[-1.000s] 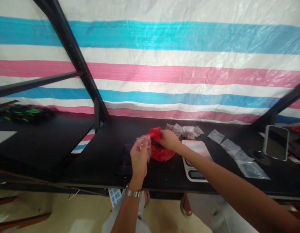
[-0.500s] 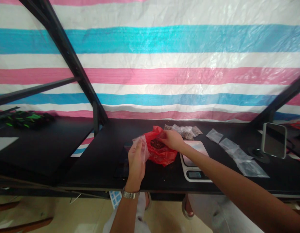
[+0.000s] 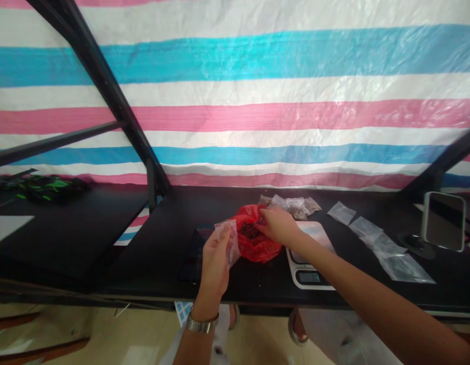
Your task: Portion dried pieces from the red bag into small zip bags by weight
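Observation:
My left hand [image 3: 216, 256] pinches a small clear plastic bag [image 3: 232, 248] upright at the left side of a red plastic bag [image 3: 261, 251]. The red bag sits open on the black table, with dark brown dried bits [image 3: 249, 231] inside. My right hand [image 3: 278, 224] reaches into its right side, fingers bent together at the bits; what they pinch, if anything, I cannot make out. A white digital scale [image 3: 309, 279] lies under my right forearm, partly covered. Behind it are several filled clear bags [image 3: 297, 208].
Several flat clear bags [image 3: 385, 246] lie in a row on the right, near a phone-like device on a stand [image 3: 443, 221]. A dark flat object [image 3: 195, 253] lies left of my left hand. Black frame bars [image 3: 117, 96] slant on the left; striped sheeting hangs behind.
My right hand has shifted slightly right and down within the red bag's mouth. The clear bag in my left hand has moved slightly right and stands more upright. The view has shifted a little.

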A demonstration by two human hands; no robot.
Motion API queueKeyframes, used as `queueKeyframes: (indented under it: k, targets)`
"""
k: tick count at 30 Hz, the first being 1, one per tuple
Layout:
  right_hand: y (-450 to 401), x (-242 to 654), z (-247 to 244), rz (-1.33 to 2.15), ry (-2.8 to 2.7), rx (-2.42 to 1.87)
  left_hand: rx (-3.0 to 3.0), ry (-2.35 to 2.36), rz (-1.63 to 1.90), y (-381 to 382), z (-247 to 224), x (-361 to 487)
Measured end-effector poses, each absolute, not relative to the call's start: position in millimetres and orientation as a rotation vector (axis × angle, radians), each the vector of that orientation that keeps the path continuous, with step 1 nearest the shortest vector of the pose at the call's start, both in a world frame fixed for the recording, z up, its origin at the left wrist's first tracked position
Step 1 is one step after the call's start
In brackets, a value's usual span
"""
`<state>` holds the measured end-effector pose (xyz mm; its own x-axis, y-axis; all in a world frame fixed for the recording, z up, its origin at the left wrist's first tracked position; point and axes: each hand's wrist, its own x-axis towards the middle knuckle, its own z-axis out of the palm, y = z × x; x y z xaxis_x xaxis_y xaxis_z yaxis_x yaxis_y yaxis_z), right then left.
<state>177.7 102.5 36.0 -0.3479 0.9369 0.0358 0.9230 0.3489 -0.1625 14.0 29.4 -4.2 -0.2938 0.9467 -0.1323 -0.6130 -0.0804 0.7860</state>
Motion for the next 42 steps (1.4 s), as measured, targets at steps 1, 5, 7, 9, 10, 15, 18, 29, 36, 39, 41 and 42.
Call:
queueKeyframes:
  k: [1,5,7,9,10,15,18,29,36,39,41,42]
  targets:
    - [101.6,176.8,34.9,0.210,-2.464,-1.733,0.503,0.914,1.651,28.5,-4.1,13.8]
    - [102.7,170.6,28.5,0.343,-2.371,-1.715,0.510,0.861,1.601,32.5,-9.4,11.9]
    - [104.9,169.7,25.9,0.417,-2.331,-1.682,0.513,0.828,1.586,37.1,-12.9,8.8]
    - [106.3,171.1,24.1,0.541,-2.281,-1.638,0.513,0.802,1.596,41.0,-15.0,4.6]
    - [106.6,172.3,23.3,0.608,-2.249,-1.615,0.514,0.793,1.601,42.4,-15.5,2.7]
    - [105.6,179.6,21.5,0.880,-2.106,-1.510,0.527,0.754,1.582,43.8,-13.7,1.0]
    - [106.2,185.7,24.5,0.877,-2.081,-1.525,0.543,0.803,1.595,42.2,-11.9,3.9]
    - [87.6,183.4,40.5,0.232,-2.517,-1.675,0.697,0.935,1.290,9.2,-9.3,-25.6]
    - [82.6,182.5,32.9,0.604,-2.407,-1.625,0.460,0.836,1.382,14.5,-9.4,-7.8]
    - [83.6,183.2,29.0,0.849,-2.278,-1.557,0.394,0.780,1.458,21.6,-10.6,-2.5]
    - [85.7,184.4,26.7,0.953,-2.195,-1.518,0.412,0.745,1.476,26.2,-11.9,-2.4]
    - [87.0,185.4,25.6,0.991,-2.158,-1.502,0.438,0.731,1.472,28.2,-12.6,-2.8]
